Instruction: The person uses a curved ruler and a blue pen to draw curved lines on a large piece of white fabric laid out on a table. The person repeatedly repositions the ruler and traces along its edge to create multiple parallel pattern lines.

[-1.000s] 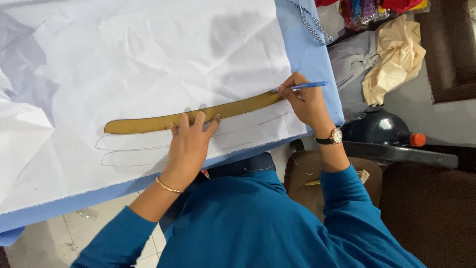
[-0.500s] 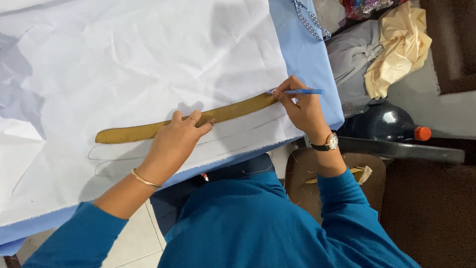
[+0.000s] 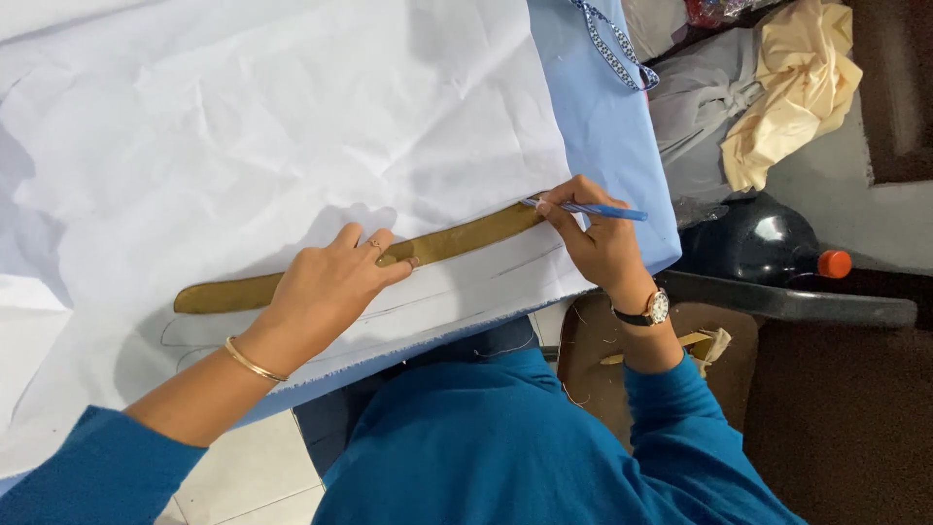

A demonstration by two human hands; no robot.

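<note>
Head view: long, curved, brass-coloured ruler (image 3: pixel 457 238) on white cloth (image 3: pixel 243 126).

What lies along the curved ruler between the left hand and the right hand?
Head view: only bare curved ruler on white fabric between left hand and right hand.

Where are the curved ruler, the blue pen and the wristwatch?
curved ruler (image 3: pixel 233 291), head view, on its bare left end.
blue pen (image 3: pixel 607 210), head view, on its barrel.
wristwatch (image 3: pixel 658 307), head view, on its dial.

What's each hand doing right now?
Left hand: open, pressing flat on the curved ruler.
Right hand: closed on the blue pen.
</note>
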